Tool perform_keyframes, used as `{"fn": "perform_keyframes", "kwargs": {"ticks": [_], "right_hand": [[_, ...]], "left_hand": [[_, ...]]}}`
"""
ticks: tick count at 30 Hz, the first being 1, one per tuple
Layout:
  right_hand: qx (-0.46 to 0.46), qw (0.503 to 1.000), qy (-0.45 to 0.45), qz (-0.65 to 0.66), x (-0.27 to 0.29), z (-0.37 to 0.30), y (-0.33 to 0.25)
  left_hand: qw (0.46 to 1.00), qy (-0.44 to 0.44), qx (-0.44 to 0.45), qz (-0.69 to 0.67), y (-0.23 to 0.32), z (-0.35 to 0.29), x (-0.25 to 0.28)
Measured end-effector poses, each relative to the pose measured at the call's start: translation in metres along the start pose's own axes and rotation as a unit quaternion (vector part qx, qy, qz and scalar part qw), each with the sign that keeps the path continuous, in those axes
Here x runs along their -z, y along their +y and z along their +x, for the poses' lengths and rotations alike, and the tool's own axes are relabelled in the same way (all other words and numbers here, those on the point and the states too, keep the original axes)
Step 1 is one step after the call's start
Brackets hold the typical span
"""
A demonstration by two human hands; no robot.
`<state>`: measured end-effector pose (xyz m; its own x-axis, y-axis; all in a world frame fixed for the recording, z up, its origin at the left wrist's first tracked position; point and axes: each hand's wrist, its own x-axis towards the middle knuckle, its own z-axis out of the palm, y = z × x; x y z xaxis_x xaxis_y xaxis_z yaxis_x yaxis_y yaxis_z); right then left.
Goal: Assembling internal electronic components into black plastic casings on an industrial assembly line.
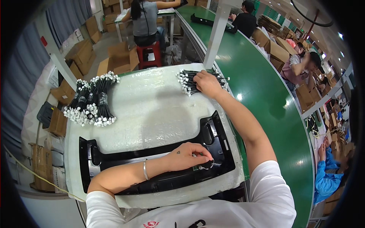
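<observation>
A black plastic panel (173,181) with raised ends and an oval opening in each lies across the padded bench in front of me. My left hand (186,156) is over its right half, fingers closed in a pinch beside a small round dark part with a thin pale wire. What the fingertips hold is hidden. Farther off, my right hand (207,83) reaches into a loose pile of short black cables with white connectors (186,80). Its fingers are curled onto the cables.
Tied bundles of similar cables (93,99) lie at the bench's far left. A green conveyor belt (262,106) runs along the right, beyond a white post (216,36). Another black panel (213,23) rests on the belt. A co-worker sits on a red stool (149,56); others work across the belt.
</observation>
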<state>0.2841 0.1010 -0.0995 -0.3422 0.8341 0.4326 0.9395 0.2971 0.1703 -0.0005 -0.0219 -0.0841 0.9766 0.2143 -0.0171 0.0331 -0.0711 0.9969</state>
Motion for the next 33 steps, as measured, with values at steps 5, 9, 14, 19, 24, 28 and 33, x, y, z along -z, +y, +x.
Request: {"fn": "perform_keyframes", "kwargs": {"ticks": [5, 9, 14, 19, 24, 28, 33], "right_hand": [[-0.014, 0.997, 0.053, 0.054, 0.064, -0.013, -0.011], [0.027, 0.990, 0.076, 0.112, 0.108, -0.034, -0.026], [-0.026, 0.977, 0.055, 0.204, 0.145, -0.047, -0.046], [0.046, 0.983, 0.003, 0.177, 0.168, -0.079, -0.092], [0.004, 0.976, -0.001, 0.217, 0.161, -0.103, -0.122], [-0.058, 0.985, -0.036, 0.156, 0.146, -0.114, -0.147], [-0.062, 0.993, -0.055, 0.086, 0.132, -0.123, -0.154]], "left_hand": [[0.988, 0.073, 0.071, -0.116, 0.014, -0.002, 0.023], [0.978, 0.156, 0.070, -0.118, 0.017, 0.008, 0.048], [0.962, 0.209, 0.071, -0.161, 0.032, 0.018, 0.054], [0.973, 0.218, 0.034, -0.062, 0.033, 0.019, 0.045], [0.981, 0.137, 0.115, -0.075, 0.014, 0.014, 0.028], [0.979, 0.131, 0.123, -0.097, -0.002, 0.020, 0.017], [0.983, 0.133, 0.120, -0.038, -0.010, 0.023, 0.013]]}}
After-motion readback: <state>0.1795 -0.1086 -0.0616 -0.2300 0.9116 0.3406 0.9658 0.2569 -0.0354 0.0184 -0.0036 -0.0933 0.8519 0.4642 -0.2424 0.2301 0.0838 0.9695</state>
